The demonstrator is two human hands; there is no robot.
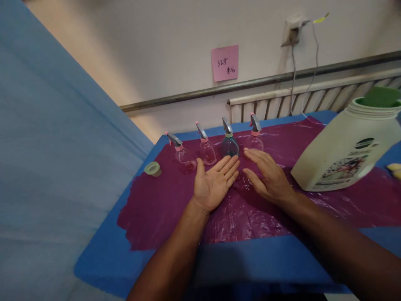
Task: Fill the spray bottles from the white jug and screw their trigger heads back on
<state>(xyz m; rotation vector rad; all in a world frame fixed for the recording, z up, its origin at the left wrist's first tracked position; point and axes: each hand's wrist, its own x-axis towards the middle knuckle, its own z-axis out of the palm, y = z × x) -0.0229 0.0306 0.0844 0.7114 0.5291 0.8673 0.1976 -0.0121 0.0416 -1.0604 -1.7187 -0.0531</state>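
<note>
My left hand is palm up with its fingers stretched out and holds nothing. To its right, my right hand hovers with thumb and fingers apart, also empty. Behind the hands, several spray bottles with grey trigger heads stand in a row. A clear one with a pink collar is at the left, then another clear pink-collared one. Just beyond my left fingertips is a teal spray bottle. A further clear spray bottle is partly hidden by my right hand.
A large pale jug with a green piece at its mouth stands right. A small translucent green cup sits left. Purple plastic sheeting covers part of the blue table. Behind are a wall pipe, radiator and plugged-in cable.
</note>
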